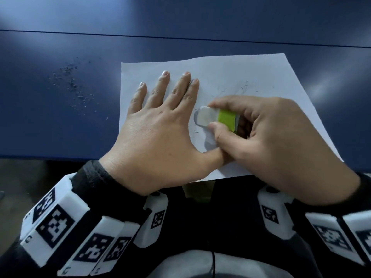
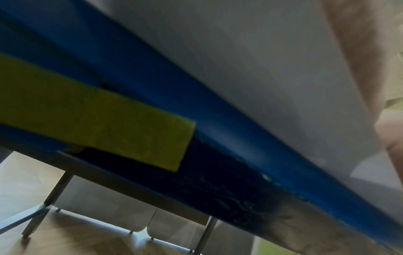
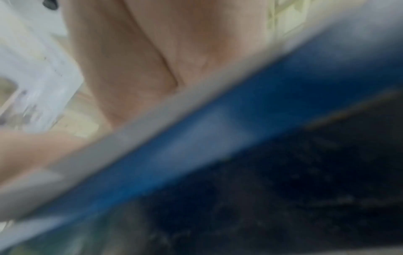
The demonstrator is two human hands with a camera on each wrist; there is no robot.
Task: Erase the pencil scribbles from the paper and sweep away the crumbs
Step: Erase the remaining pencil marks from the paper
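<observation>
Left hand [image 1: 160, 125] lies flat, fingers straight, on the paper [image 1: 241, 73]; right hand [image 1: 267, 141] pinches the eraser [image 1: 212, 118] on it; crumbs [image 1: 74, 83] left of the paper.

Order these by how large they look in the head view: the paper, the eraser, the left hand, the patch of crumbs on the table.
1. paper
2. left hand, lying flat on the paper
3. patch of crumbs, loosely scattered, so its outline is unsure
4. eraser, partly hidden by the right hand
</observation>
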